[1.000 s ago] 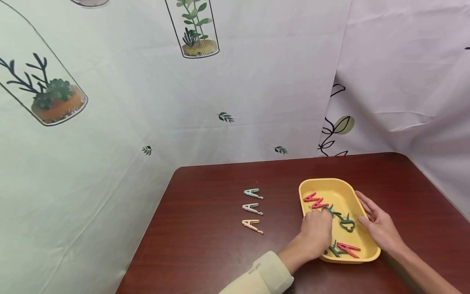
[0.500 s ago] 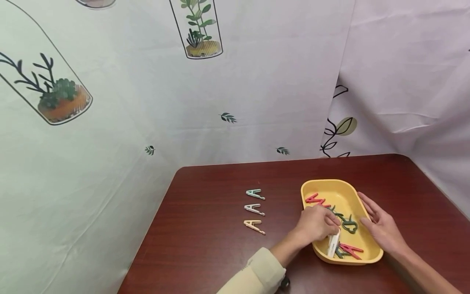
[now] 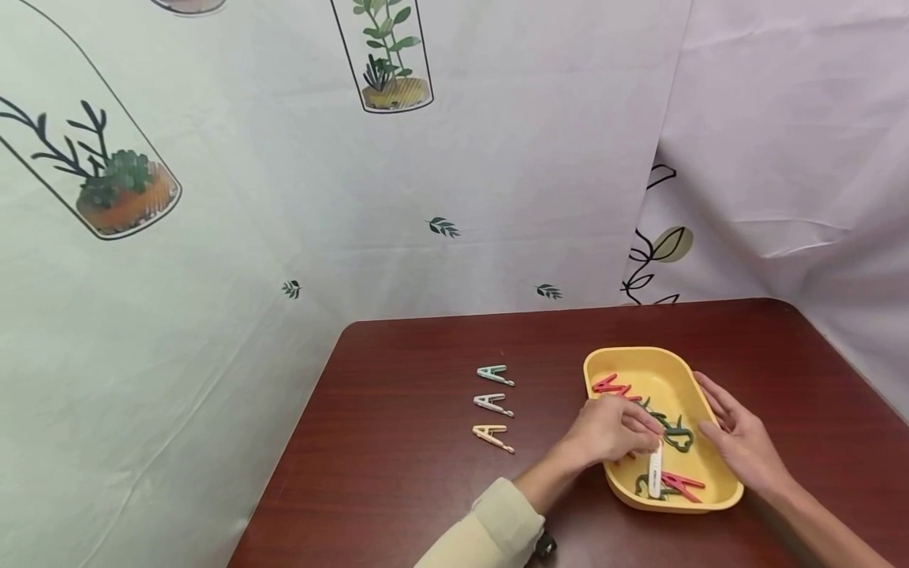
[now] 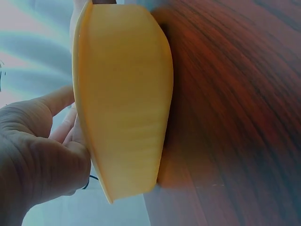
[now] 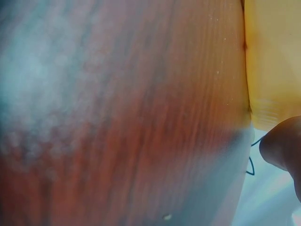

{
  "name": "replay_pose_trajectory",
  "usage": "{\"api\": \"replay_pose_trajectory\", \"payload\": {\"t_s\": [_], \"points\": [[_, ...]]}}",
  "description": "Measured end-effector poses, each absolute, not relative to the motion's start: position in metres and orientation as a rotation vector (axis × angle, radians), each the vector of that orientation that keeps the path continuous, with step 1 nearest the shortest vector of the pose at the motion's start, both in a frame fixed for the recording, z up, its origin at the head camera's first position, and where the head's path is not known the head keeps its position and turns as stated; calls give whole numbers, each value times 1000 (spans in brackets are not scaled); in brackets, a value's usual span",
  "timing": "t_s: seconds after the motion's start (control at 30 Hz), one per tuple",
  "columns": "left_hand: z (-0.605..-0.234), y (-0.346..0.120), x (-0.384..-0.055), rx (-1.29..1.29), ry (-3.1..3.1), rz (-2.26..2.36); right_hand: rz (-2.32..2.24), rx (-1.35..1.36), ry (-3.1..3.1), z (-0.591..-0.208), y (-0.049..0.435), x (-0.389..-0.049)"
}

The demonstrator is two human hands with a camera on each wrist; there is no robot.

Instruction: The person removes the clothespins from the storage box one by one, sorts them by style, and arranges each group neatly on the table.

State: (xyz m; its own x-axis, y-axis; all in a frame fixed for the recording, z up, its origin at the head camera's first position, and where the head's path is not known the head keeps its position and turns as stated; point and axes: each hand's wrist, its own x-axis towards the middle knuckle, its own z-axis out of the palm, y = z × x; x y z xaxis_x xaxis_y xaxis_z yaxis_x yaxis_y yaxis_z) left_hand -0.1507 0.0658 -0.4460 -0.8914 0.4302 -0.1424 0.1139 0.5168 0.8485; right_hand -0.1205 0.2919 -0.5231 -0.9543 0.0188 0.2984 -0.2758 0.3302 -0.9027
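In the head view my left hand (image 3: 612, 430) reaches over the near left side of a yellow tray (image 3: 642, 356) and pinches a white clothespin (image 3: 655, 472) by its upper end. The clothespin hangs tilted inside the tray. My right hand (image 3: 744, 442) grips the tray's right side, thumb at the rim and fingers along the outer wall. Red clothespins (image 3: 682, 483) and dark green clips (image 3: 678, 435) lie in the tray, partly covered by my left hand. The left wrist view shows the tray's outer wall (image 4: 127, 94); its contents are hidden there.
Left of the tray, three clothespins lie in a column on the dark red table (image 3: 398, 394): a mint one (image 3: 495, 375), a white one (image 3: 493, 404) and a cream one (image 3: 492, 436). A patterned curtain (image 3: 497, 158) hangs behind the table.
My left hand has risen from among the clips, bringing up the white clothespin, then shifted slightly to the right with it. My right hand keeps its place on the tray.
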Motion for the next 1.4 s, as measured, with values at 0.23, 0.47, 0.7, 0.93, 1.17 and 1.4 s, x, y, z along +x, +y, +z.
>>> {"api": "replay_pose_trajectory", "payload": {"t_s": [0.23, 0.47, 0.7, 0.93, 1.17, 1.4], "points": [[-447, 60, -152, 440, 2317, 1506, 1691, 220, -2334, -525, 294, -121], [-451, 53, -158, 466, 2090, 1800, 1687, 201, -2348, -523, 293, -121], [-449, 43, -167, 491, 2036, 1954, 1688, 188, -2349, -524, 292, -120], [-448, 26, -173, 424, 1801, 2187, 1684, 169, -2362, -523, 291, -120], [-446, 7, -175, 294, 1693, 2288, 1667, 154, -2374, -524, 291, -119], [-446, -22, -177, 230, 1622, 2370, 1656, 156, -2377, -523, 291, -119]]}}
